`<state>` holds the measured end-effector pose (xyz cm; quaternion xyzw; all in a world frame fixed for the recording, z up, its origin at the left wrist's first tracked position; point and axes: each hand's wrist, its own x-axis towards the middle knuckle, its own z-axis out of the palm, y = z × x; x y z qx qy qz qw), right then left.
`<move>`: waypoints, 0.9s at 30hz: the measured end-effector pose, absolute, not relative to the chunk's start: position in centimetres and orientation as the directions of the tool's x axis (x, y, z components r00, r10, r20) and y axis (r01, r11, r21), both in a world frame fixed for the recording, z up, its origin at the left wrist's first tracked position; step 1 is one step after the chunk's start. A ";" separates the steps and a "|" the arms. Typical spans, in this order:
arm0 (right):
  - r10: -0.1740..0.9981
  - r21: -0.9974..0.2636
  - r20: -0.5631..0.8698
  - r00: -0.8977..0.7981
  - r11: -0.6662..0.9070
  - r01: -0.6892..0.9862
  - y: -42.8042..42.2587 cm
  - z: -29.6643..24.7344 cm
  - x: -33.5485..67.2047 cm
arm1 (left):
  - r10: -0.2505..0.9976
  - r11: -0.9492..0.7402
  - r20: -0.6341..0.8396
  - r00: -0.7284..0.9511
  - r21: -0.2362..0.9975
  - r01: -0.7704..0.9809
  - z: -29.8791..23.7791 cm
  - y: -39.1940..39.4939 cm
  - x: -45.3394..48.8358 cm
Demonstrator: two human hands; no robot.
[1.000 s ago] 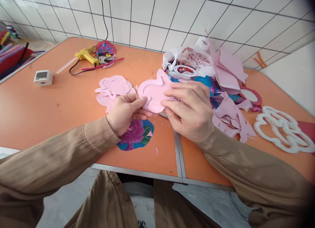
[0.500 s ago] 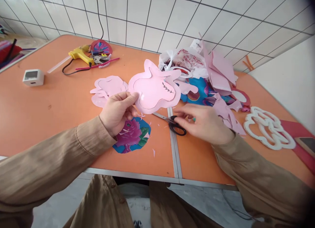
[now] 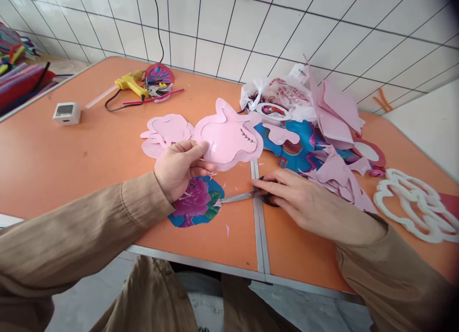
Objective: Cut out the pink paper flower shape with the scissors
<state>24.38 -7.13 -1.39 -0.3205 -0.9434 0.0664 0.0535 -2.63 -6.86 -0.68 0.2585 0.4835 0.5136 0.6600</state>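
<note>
My left hand (image 3: 179, 167) pinches the lower left edge of a pink foam cutout (image 3: 229, 136) with a wavy outline and a small leaf drawing, held just above the orange table (image 3: 71, 155). My right hand (image 3: 308, 205) lies low on the table with its fingers over the black handles of a pair of scissors (image 3: 247, 196), whose blades point left. Under my left hand lies a floral fabric piece (image 3: 197, 200) in blue and magenta. More pink cutouts (image 3: 167, 131) rest on the table behind my left hand.
A heap of pink foam scraps (image 3: 333, 131), blue floral cloth and a white plastic bag (image 3: 276, 91) fills the right back. White foam rings (image 3: 412, 200) lie far right. A yellow glue gun (image 3: 131, 83), keys and a small white box (image 3: 66, 113) sit at the back left.
My right hand let go of the pink cutout and dropped to the scissors on the table. My left hand kept the cutout and raised it slightly.
</note>
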 end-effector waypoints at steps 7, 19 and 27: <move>0.590 -0.013 0.015 -0.807 0.807 0.590 -7.5 -1.1 24.1 | 0.940 0.306 -0.342 -0.007 0.849 -0.430 -0.8 -6.8 -2.8; 0.730 -0.625 0.162 -0.664 0.596 0.503 -7.7 -0.2 24.1 | 0.946 0.274 -0.322 -0.043 0.863 -0.425 -0.8 -6.8 -2.8; 0.581 -0.142 0.375 -0.723 0.806 0.574 -8.2 0.3 23.6 | 0.971 0.156 -0.206 -0.125 0.934 -0.323 -1.0 -6.9 -2.9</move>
